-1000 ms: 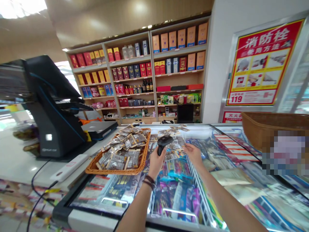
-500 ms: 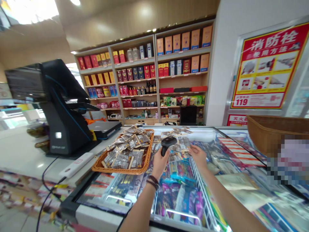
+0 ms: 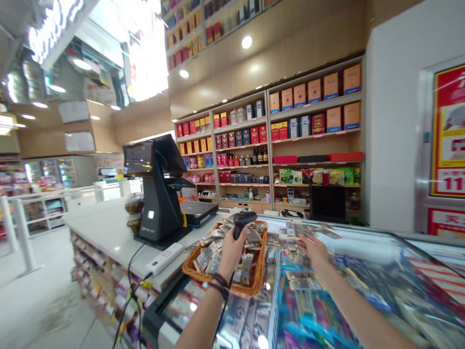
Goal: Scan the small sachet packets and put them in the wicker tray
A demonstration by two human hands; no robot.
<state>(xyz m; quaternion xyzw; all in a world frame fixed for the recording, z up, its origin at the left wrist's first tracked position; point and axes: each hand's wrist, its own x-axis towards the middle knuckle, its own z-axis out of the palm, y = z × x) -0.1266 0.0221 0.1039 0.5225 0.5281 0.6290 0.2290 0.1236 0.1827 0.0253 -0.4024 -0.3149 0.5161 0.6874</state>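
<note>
Behind — a dark register screen (image 3: pixel 138 159), stocked wooden shelves (image 3: pixel 242 150).

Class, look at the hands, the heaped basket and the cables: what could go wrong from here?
The scanner in the left hand is over the heaped basket; it might knock packets off.
Loose packets lie near the right hand and could get mixed with the basket's.
Black cables hang over the counter's edge and may snag.
</note>
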